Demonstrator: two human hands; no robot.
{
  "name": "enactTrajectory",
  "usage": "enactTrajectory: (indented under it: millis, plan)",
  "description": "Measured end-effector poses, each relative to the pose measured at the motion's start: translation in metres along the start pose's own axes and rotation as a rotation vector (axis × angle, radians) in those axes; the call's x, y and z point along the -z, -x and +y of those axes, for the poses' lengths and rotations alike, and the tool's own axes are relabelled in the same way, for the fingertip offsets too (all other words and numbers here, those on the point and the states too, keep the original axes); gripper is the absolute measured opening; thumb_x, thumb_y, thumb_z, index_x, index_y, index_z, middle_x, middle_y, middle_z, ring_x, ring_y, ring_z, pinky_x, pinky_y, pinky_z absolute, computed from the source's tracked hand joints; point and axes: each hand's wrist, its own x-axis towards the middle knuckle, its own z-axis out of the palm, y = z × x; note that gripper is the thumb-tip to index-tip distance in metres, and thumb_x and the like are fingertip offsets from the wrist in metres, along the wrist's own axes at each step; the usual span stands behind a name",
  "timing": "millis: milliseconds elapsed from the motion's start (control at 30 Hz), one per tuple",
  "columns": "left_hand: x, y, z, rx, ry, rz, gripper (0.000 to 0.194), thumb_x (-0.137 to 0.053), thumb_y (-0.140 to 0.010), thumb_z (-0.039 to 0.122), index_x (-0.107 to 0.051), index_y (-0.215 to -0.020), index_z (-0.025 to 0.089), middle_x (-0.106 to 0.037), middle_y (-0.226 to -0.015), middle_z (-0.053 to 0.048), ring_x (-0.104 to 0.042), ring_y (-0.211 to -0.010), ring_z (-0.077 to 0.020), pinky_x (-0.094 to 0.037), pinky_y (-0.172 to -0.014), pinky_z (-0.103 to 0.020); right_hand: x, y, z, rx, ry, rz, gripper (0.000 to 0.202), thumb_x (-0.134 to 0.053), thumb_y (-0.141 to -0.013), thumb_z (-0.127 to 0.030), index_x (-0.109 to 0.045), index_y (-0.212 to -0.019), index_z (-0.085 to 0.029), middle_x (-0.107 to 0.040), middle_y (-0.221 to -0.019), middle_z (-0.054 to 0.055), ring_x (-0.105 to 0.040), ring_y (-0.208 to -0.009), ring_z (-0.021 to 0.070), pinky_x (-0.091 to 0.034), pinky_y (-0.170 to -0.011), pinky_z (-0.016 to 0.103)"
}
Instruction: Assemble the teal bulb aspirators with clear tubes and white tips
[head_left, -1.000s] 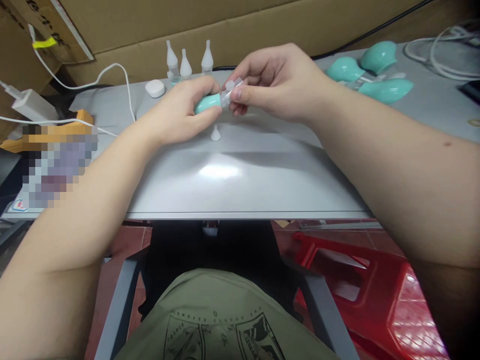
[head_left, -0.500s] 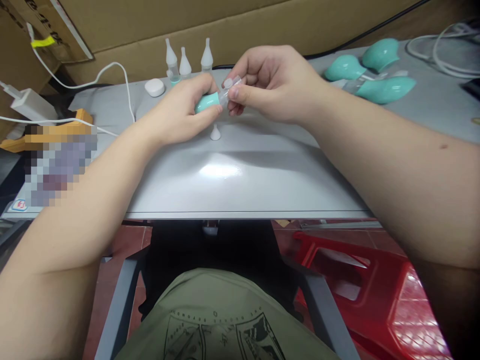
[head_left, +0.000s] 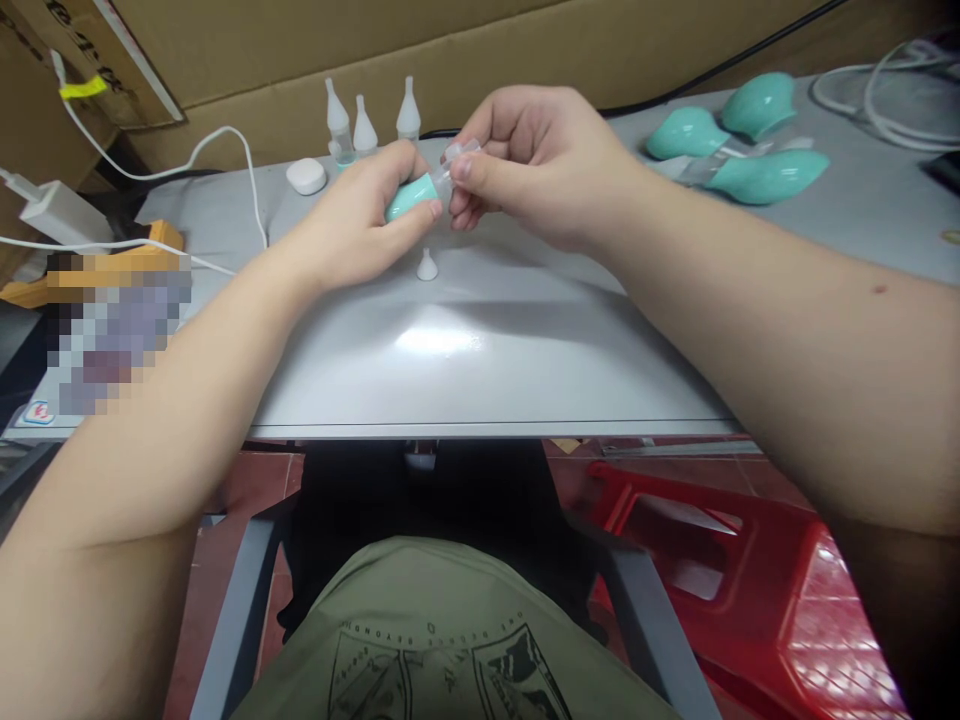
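Note:
My left hand (head_left: pixel 371 215) is wrapped round a glossy teal squeeze bulb (head_left: pixel 411 198), held at a slant above the grey table. At the bulb's upper right end is a clear plastic connector (head_left: pixel 444 180), pinched between the thumb and fingers of my right hand (head_left: pixel 529 165). The fingers cover part of the connector, so I cannot tell how firmly it is seated. Just below the hands, a small white cone-shaped tip (head_left: pixel 427 265) stands upright on the table. Behind my left hand are several white-nozzled pieces, among them a tall nozzle (head_left: pixel 409 108).
Several teal bulbs (head_left: pixel 769 175) with clear parts lie at the right rear. A round white piece (head_left: pixel 306 177) rests at the left rear. White cable (head_left: pixel 251 165) and a charger (head_left: pixel 64 212) are on the left; a red stool (head_left: pixel 750 590) stands below the table's right side.
The clear connector and my right hand have shifted slightly left and tilted a little against the bulb. Both grips stay the same. The whole view has drifted slightly.

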Motion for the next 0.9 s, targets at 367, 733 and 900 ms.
enactTrajectory:
  millis: [367, 733, 900]
  plan:
    - [-0.001, 0.003, 0.01, 0.006, -0.191, -0.037, 0.013, -0.06, -0.099, 0.045, -0.063, -0.098, 0.032, -0.082, -0.118, -0.008, -0.075, -0.111, -0.038, -0.056, -0.095, -0.053, 0.0, 0.007, -0.013, -0.071, 0.093, -0.009, 0.021, -0.085, -0.095, -0.019, -0.065, -0.092, -0.026, -0.073, -0.074, -0.001, -0.073, -0.069, 0.0159, -0.063, -0.071, 0.031]
    - [0.007, 0.001, 0.008, -0.032, -0.3, -0.047, 0.02, -0.065, -0.1, 0.05, -0.075, -0.113, 0.039, -0.084, -0.101, -0.009, -0.074, -0.11, -0.0435, -0.056, -0.088, -0.059, -0.009, 0.01, -0.016, -0.111, 0.322, -0.007, 0.026, -0.075, -0.105, -0.005, -0.067, -0.086, -0.021, -0.073, -0.072, 0.001, -0.069, -0.067, 0.0141, -0.053, -0.068, 0.028]
    - [0.005, 0.002, 0.011, -0.028, -0.319, -0.039, 0.022, -0.062, -0.102, 0.05, -0.076, -0.115, 0.039, -0.085, -0.111, -0.009, -0.074, -0.113, -0.044, -0.055, -0.089, -0.059, -0.006, 0.011, -0.016, -0.104, 0.344, -0.003, 0.021, -0.078, -0.102, -0.01, -0.069, -0.087, -0.022, -0.072, -0.072, 0.001, -0.068, -0.065, 0.0153, -0.053, -0.067, 0.03]
